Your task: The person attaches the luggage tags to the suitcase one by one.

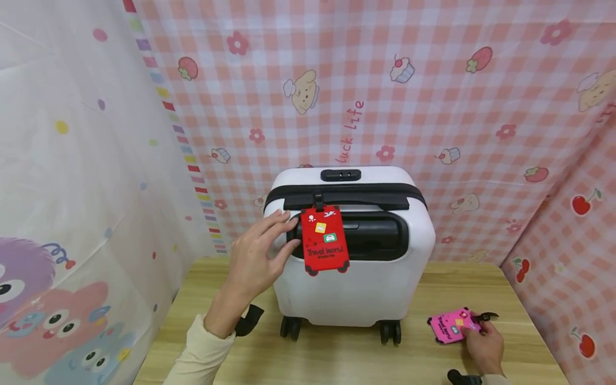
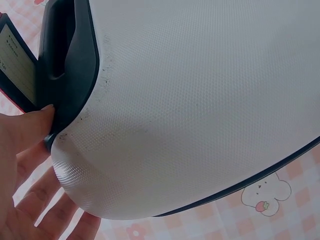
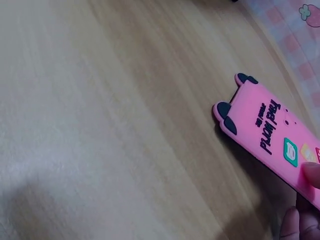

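Note:
A white suitcase (image 1: 346, 297) stands upright on the wooden table, its black recessed grip (image 1: 375, 235) facing me. From its top handle a red luggage tag (image 1: 323, 256) hangs by a black strap. My left hand (image 1: 257, 254) holds the suitcase's left edge; in the left wrist view the thumb (image 2: 37, 127) lies at the black recess and the fingers spread behind the white corner. Low on the right, my right hand (image 1: 486, 347) pinches a pink luggage tag (image 1: 448, 327) by its strap end. Its loose black strap (image 1: 488, 316) sticks out past the fingers.
The suitcase stands on black wheels (image 1: 291, 327). Behind it hangs a pink checked curtain (image 1: 423, 32), with a white printed curtain (image 1: 58, 176) at left. Wooden tabletop (image 1: 346, 358) stretches in front of the suitcase and under the pink tag.

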Action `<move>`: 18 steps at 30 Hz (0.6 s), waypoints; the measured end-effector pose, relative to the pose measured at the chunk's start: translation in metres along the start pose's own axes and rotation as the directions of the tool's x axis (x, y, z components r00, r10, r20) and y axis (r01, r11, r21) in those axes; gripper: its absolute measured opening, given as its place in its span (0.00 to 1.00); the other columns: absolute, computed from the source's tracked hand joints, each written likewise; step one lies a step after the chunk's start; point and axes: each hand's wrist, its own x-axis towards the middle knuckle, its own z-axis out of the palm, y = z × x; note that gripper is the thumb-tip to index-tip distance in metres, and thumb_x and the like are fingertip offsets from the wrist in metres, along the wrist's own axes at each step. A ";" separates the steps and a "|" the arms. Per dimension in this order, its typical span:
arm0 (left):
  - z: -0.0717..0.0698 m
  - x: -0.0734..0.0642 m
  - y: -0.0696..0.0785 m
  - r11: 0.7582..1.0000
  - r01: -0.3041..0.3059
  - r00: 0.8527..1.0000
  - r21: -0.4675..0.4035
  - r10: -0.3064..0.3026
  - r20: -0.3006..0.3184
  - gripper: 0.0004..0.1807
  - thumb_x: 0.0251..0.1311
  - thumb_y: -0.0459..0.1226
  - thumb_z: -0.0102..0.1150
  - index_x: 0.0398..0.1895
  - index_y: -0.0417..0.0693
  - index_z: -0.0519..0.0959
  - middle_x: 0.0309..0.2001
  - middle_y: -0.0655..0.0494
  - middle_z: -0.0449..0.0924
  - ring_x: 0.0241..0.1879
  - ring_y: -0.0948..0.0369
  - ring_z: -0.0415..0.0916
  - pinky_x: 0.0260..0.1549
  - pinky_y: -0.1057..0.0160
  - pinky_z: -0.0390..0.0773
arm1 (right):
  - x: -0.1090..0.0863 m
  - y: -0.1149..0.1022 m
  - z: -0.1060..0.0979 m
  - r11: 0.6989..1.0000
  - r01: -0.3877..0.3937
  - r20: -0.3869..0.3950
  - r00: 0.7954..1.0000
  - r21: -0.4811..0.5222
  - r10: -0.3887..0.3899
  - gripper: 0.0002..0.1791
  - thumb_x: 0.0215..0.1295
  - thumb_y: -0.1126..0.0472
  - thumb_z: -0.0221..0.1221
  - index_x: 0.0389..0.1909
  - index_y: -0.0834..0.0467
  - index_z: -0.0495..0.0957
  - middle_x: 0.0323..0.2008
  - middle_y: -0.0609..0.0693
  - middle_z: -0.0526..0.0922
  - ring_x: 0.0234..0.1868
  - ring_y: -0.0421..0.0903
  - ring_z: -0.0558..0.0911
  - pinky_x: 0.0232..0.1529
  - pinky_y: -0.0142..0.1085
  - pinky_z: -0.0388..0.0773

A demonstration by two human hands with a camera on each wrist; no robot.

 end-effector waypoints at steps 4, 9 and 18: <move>0.000 -0.001 0.000 1.000 0.008 1.000 0.001 -0.008 0.000 0.20 0.56 0.40 0.72 0.52 0.47 0.84 0.56 0.51 0.83 0.59 0.53 0.78 0.43 0.51 0.83 | -0.001 -0.004 -0.001 1.000 -0.005 -0.016 1.000 0.021 0.006 0.26 0.62 0.70 0.56 0.62 0.68 0.71 0.60 0.74 0.70 0.58 0.62 0.69 0.46 0.37 0.62; 0.001 0.000 0.000 1.000 0.008 1.000 -0.005 -0.008 0.003 0.20 0.56 0.40 0.72 0.52 0.47 0.85 0.56 0.51 0.83 0.59 0.53 0.78 0.44 0.50 0.83 | 0.000 -0.007 0.001 0.999 -0.033 -0.036 0.999 0.036 0.034 0.23 0.65 0.69 0.55 0.62 0.69 0.72 0.60 0.71 0.71 0.57 0.59 0.69 0.45 0.35 0.62; 0.001 0.000 0.000 1.000 0.018 1.000 -0.008 -0.017 0.013 0.20 0.56 0.40 0.72 0.52 0.46 0.84 0.56 0.51 0.83 0.59 0.53 0.78 0.47 0.50 0.82 | 0.002 -0.014 0.005 0.978 -0.142 -0.026 0.989 0.151 0.148 0.24 0.70 0.68 0.52 0.67 0.63 0.71 0.65 0.61 0.71 0.48 0.37 0.68 0.42 0.23 0.64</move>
